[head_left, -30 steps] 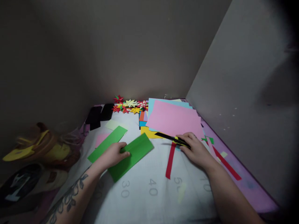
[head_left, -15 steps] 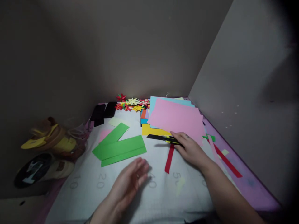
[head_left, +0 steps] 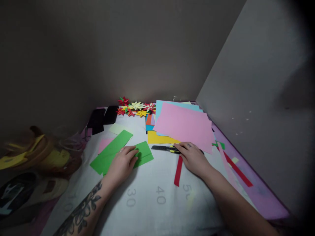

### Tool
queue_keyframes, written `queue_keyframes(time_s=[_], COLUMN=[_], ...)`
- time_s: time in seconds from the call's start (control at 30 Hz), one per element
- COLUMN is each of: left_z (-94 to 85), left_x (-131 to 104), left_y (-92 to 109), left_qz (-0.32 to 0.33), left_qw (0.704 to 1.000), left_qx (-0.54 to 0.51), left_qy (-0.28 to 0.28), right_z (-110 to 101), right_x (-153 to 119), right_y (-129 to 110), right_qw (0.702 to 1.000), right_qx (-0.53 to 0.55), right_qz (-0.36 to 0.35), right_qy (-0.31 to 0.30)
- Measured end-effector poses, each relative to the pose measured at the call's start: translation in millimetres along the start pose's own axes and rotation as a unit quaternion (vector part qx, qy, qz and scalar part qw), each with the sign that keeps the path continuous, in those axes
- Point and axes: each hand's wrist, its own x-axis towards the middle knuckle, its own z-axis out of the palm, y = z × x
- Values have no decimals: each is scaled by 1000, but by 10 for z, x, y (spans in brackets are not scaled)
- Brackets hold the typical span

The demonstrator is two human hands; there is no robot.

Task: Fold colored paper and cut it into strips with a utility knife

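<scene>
My left hand (head_left: 124, 160) is over the wider green paper strip (head_left: 145, 152), fingers bent and slightly apart, a shadow beneath them. Whether the fingertips press on the paper I cannot tell. Another green paper strip (head_left: 112, 152) lies slantwise beside it, partly overlapped. With its fingers round the yellow-and-black handle, my right hand (head_left: 193, 155) has hold of a utility knife (head_left: 162, 148), its dark front end pointing left, low over or on the white sheet. A narrow red paper strip (head_left: 178, 172) lies just below that hand.
Pink paper (head_left: 184, 124) tops a stack of coloured sheets, with yellow paper (head_left: 161, 137) under its front. Folded paper stars (head_left: 136, 105) line the back wall. Two dark flat objects (head_left: 110, 114) lie at the back left. Caps (head_left: 46, 150) stand at the left; paper scraps (head_left: 237, 167) lie right.
My left hand has moved forward and left, from above the white sheet to the green strip. My right hand has lowered the utility knife towards the table.
</scene>
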Motion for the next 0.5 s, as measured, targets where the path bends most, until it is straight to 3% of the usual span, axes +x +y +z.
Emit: queue_keyframes(time_s=[0.13, 0.5], left_z=[55, -20], left_x=[-83, -89], left_y=[-51, -111], left_qz=[-7, -57], left_qw=[1000, 996], left_qx=[-4, -15], left_qy=[-7, -68], right_z=[18, 39], right_x=[-2, 17], right_y=[35, 44], right_qw=[1000, 998], right_qx=[12, 54], right_qz=[0, -13], right_qy=[-10, -8])
